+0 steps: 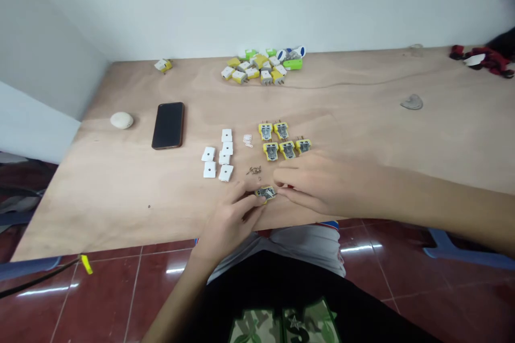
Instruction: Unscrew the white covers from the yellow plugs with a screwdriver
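At the near edge of a pale brown wooden table (185, 214), the left hand (227, 217) is curled, thumb and fingers closed around a yellow-rimmed grey plastic plug half (265, 193), its inner side up. The right hand (317, 182) has its fingers drawn together, tips at the plug half's right end; whether they grip it I cannot tell. Just beyond lies a little pile of brass-coloured metal screws (255, 170). Left of that sit six square white plastic covers (210, 170). Farther, between the covers and five similar yellow-and-grey plug halves (272, 151), are some small white pieces (248, 139). A black rectangular phone (168, 125) lies to the left, a white egg-shaped object (122, 120) beside it. By the pale wall (281, 0) is a heap of yellow, white and green plastic plugs (252, 73).
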`<state>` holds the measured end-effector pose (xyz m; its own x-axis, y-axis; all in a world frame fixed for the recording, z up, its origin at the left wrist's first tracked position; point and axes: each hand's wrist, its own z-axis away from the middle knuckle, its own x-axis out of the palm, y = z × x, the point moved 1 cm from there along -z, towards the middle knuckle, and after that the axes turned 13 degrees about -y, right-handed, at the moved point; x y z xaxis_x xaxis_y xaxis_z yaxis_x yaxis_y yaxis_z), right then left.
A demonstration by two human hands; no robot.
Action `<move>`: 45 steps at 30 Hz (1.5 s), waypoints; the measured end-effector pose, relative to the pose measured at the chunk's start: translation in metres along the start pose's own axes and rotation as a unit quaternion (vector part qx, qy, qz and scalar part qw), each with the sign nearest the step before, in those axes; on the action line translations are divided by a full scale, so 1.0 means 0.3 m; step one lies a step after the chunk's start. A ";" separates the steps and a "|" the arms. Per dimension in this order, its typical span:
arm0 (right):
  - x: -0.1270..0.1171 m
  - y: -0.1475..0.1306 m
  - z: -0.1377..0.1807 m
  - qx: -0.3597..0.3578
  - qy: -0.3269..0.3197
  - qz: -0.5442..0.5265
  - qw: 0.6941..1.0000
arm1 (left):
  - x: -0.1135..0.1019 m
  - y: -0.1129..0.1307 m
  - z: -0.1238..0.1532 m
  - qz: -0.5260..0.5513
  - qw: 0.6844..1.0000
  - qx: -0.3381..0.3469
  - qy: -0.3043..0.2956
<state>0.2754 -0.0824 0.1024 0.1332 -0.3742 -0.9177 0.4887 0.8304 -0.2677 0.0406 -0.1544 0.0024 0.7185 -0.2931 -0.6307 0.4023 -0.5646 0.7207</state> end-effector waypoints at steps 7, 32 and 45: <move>-0.001 0.005 0.007 -0.037 0.007 -0.012 0.999 | -0.004 0.000 0.001 -0.003 1.000 0.003 0.001; 0.255 0.022 -0.064 0.014 0.334 -0.558 0.759 | -0.032 0.009 0.045 -0.025 0.997 -0.068 0.033; 0.298 -0.063 -0.128 0.060 0.251 -0.088 0.962 | -0.021 0.012 0.047 -0.042 0.988 -0.135 0.058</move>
<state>0.2450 -0.1158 0.0141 -0.3799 -0.2327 -0.8953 0.5662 0.7069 -0.4239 0.0297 -0.1653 0.0047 0.7295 -0.1549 -0.6662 0.5889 -0.3532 0.7269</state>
